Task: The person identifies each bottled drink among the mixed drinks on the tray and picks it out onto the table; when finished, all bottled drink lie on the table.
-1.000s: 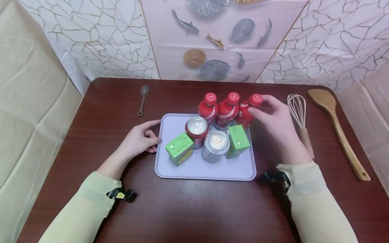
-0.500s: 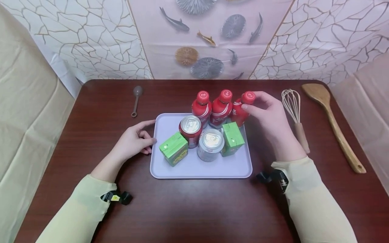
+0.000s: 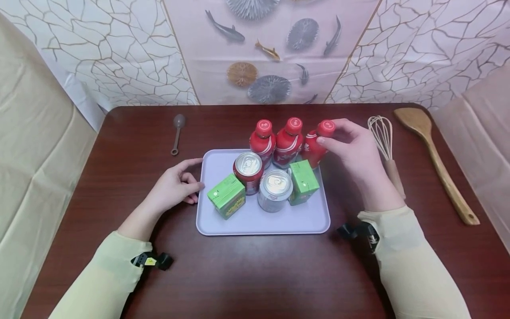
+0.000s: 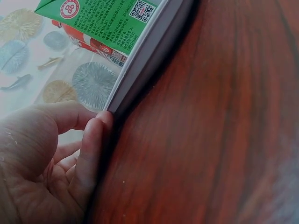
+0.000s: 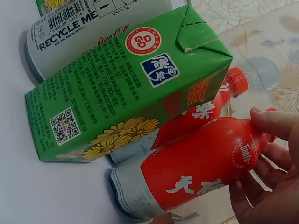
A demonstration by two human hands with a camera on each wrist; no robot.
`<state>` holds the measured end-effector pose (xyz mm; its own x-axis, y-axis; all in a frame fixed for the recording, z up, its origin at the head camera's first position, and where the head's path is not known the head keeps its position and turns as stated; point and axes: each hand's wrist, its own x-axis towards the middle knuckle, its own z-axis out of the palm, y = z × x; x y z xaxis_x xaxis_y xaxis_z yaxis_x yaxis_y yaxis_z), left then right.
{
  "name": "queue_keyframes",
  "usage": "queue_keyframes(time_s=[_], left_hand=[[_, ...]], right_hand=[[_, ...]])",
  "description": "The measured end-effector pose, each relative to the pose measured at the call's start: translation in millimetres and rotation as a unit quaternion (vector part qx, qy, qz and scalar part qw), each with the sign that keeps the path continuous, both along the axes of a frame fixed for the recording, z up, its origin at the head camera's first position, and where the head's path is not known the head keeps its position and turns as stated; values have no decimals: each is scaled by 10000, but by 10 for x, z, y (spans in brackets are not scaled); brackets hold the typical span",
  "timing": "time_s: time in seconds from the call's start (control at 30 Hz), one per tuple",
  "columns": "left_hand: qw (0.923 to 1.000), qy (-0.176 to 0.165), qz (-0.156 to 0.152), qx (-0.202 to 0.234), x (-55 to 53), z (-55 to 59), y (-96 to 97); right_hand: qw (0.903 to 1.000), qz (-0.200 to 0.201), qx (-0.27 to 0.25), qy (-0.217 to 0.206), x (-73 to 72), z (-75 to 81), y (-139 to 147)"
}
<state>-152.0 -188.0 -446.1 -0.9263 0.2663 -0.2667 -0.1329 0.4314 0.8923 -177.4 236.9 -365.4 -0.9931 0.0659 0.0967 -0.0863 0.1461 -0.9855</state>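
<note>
My left hand (image 3: 173, 185) holds the left rim of a lilac tray (image 3: 255, 227) with thumb and index finger; its other fingers are curled. In the left wrist view, the fingertips (image 4: 104, 119) meet at the tray's edge. My right hand (image 3: 357, 155) grips the neck of the rightmost red bottle (image 3: 314, 148), which leans slightly at the tray's back right. Two more red bottles (image 3: 261, 144) stand to its left. Ahead of them on the tray are a red can (image 3: 249, 173), a silver can (image 3: 275, 191) and two green drink cartons (image 3: 227, 196). The right carton (image 5: 126, 88) partly hides a bottle in the right wrist view.
A grey measuring spoon (image 3: 177, 134) lies at the back left of the brown table (image 3: 239, 274). To the right lie a whisk (image 3: 385, 150) with a wooden handle and a wooden spatula (image 3: 438, 164). A patterned cloth (image 3: 275, 53) hangs behind the table.
The head view has shifted, so the whole scene sits a little further left. Both hands keep their places on the tray and the bottle; nothing else has visibly moved.
</note>
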Motion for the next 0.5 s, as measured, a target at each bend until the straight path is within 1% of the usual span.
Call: queue_keyframes(time_s=[0.03,0.17,0.27,0.4,0.5], left_hand=[[10000,5,-4,0,-1,3,1],[10000,48,-7,-22,-6,11,3],[10000,46,2,-10,-7,9,0],[10000,22,11,8,-1,0,-5],[10000,11,15,33,3,-6,-2]], right_hand=[[10000,-26,-8,13,3,8,3],[9995,-23,-313,93,9,34,32],[9984,45,-540,140,11,53,60],[9972,80,-722,176,12,70,106],[9970,39,-746,201,9,84,146]])
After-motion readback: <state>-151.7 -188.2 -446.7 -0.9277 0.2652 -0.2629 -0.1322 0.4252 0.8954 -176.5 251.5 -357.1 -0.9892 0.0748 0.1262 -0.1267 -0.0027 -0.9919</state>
